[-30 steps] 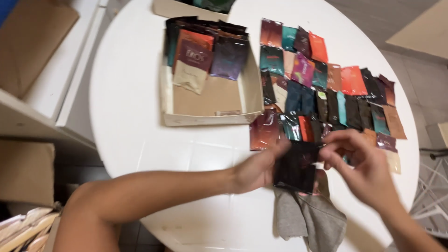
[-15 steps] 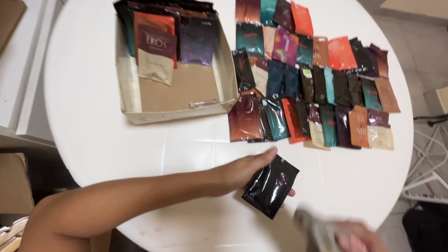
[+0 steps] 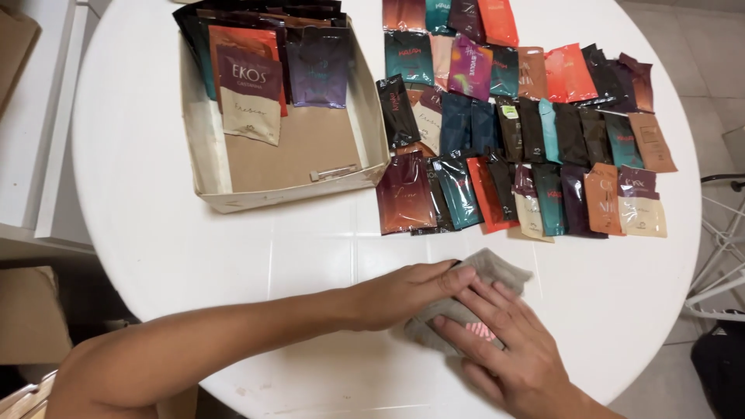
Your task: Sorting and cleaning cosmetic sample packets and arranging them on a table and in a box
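Both of my hands rest on a grey cloth (image 3: 500,270) lying on the round white table (image 3: 155,233) near its front edge. My left hand (image 3: 407,291) reaches in from the left, its fingers pressing the cloth's left side. My right hand (image 3: 504,341) lies flat on top of the cloth with fingers spread. A bit of pink shows between my right fingers. The black sachet seen earlier is hidden, whether under the cloth I cannot tell.
Several rows of coloured sachets (image 3: 528,132) lie spread over the table's right half. A shallow cardboard box (image 3: 365,116) with several upright sachets (image 3: 248,85) stands at the back left. A chair frame (image 3: 722,248) is off the right edge.
The black sachet my left hand held is out of sight. The grey cloth now lies on the table, and both hands have come down onto it.
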